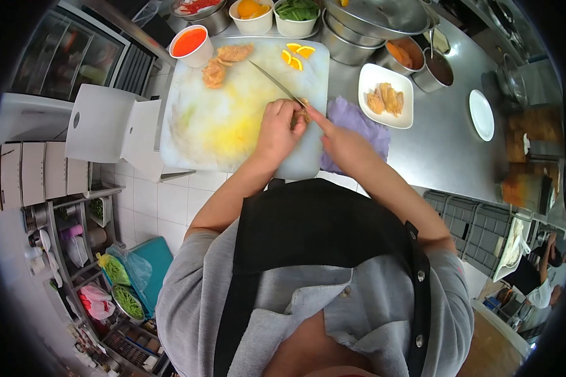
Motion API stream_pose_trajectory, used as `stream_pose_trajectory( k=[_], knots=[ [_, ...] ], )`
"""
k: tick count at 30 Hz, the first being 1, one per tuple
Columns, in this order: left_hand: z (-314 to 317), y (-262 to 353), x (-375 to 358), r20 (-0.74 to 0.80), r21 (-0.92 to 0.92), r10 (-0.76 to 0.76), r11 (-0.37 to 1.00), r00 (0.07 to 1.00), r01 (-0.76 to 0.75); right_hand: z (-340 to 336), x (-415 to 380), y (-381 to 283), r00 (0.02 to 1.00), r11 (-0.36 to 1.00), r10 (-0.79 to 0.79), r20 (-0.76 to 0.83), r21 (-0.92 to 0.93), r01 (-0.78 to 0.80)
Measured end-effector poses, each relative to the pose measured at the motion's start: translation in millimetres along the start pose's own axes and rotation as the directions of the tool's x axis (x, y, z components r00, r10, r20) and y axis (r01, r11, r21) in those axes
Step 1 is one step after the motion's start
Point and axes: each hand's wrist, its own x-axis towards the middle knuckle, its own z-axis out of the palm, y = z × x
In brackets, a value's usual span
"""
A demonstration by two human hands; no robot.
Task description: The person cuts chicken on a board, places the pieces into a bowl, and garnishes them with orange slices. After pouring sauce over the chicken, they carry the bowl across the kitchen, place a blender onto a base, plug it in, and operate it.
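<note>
The left hand [279, 133] is curling its fingers over a golden-brown piece of meat [304, 115], pressing it down near the right edge of the cutting board [188, 141]. The right hand [344, 144] is gripping a knife [271, 80], its index finger reaching out along the blade; the handle is hiding in the grip. The blade is slanting over the board towards its far side, and its rear part is lying right at the meat, between the two hands.

Two more browned pieces [234, 53] [214, 74] are lying at the board's far left, and cut orange slices [295, 62] are sitting at its far right. The board is showing yellow stains and resting on the steel worktop [443, 147].

A tub of red-orange sauce [189, 43] is standing at the board's far left corner. A purple cloth [358, 131] is lying crumpled just beside the board, under the right forearm. Beyond it, a square white plate [383, 119] is holding several golden-brown pieces [387, 99]. A round white plate [482, 115] is lying farther right, well apart from the hands.
</note>
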Motion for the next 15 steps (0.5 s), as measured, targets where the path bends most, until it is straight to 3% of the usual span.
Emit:
stream_pose_trajectory(
  k=[3, 6, 8, 10, 12, 15],
  knots=[
    [0, -2, -1, 0.008, 0.031, 0.007, 0.999, 1.000, -0.007, 16, 34, 1, 0.978, 0.989, -0.135, -0.158, 0.033, 0.142],
    [-8, 1, 0, -0.020, 0.087, 0.068, 0.994, 0.997, -0.066, 8, 23, 6, 0.974, 0.986, -0.156, -0.163, 0.033, 0.163],
    [-9, 3, 6, -0.027, 0.119, 0.116, 0.987, 0.993, -0.112, 8, 5, 22, 0.937, 0.955, -0.212, -0.278, 0.144, 0.259],
    [-12, 6, 12, 0.004, 0.147, 0.156, 0.977, 0.988, -0.155, 4, -28, 32, 0.931, 0.945, -0.195, -0.308, 0.194, 0.262],
    [-11, 10, 21, 0.165, 0.147, 0.053, 0.986, 0.985, -0.077, -25, -71, 27, 0.949, 0.971, -0.103, -0.297, 0.176, 0.161],
    [-2, 10, 37, 0.308, 0.161, -0.024, 0.987, 0.951, -0.027, -27, -114, 37, 0.933, 0.937, 0.009, -0.358, 0.328, 0.116]
  ],
)
